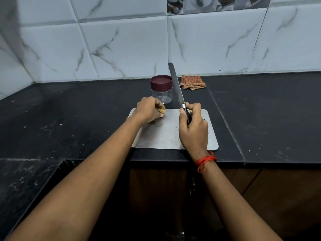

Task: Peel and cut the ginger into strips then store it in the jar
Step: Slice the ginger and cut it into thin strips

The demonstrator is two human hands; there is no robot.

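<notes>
Left grip curled round ginger over board; right grip clasps knife, blade up.

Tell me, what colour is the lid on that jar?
The jar's lid is dark maroon, seen best in the head view, the only one.

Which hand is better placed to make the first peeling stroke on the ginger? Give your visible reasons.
Right. The right hand holds the knife by its handle, blade raised; the left hand is busy pinching the ginger at the cutting board's far edge.
</notes>
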